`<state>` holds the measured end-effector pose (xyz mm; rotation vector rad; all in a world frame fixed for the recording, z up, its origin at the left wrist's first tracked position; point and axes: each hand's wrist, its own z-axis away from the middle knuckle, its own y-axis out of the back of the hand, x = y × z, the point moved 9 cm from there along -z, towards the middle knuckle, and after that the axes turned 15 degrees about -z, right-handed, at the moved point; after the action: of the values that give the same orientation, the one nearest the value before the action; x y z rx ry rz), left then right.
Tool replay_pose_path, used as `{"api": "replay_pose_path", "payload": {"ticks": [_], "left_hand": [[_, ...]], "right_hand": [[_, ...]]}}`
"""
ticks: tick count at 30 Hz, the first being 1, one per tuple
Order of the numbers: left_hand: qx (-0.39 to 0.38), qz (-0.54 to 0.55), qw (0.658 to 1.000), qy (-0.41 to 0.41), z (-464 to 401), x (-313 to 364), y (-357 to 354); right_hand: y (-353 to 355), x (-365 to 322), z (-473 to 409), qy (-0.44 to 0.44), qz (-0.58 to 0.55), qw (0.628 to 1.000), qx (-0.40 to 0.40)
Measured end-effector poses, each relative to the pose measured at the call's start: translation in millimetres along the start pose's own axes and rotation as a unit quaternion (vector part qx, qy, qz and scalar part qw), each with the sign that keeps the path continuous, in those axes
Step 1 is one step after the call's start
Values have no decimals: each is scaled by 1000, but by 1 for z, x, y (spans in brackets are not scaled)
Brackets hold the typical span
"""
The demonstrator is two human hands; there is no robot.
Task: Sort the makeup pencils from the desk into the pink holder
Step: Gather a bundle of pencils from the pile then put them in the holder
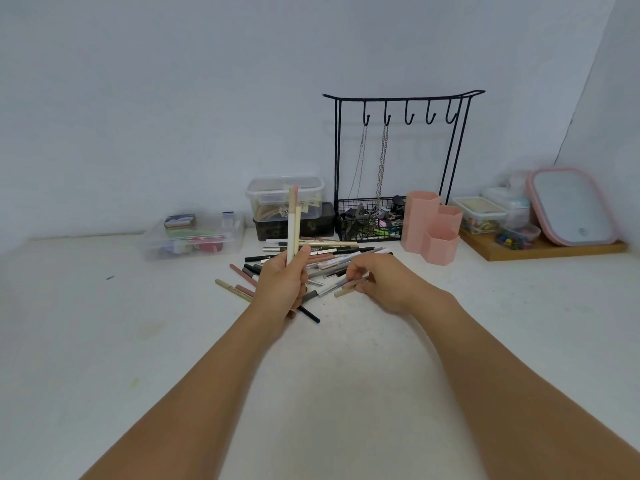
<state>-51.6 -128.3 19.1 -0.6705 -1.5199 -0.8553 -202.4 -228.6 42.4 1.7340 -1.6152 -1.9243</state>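
Desk (346, 375) front open, pencil pile (322, 261) ahead

Your view is evenly lit by soft, diffuse light; no single source is visible. Shadows are faint: note only pale ones under your forearms on the desk (104, 341) and behind the rack (401, 98) on the wall (173, 81). The mirror (573, 206) shows mild glare. Wide-angle distortion bends the wall corner at the right edge and stretches your forearms. Fine detail is soft; small items in the back are slightly blurred.
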Motion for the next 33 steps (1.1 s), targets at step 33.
{"api": "replay_pose_path", "payload": {"ticks": [33], "left_hand": [[-5,12,1000,-3,4,4,-1]], "right_hand": [[-5,11,-5,-50,9,998,-37]]}}
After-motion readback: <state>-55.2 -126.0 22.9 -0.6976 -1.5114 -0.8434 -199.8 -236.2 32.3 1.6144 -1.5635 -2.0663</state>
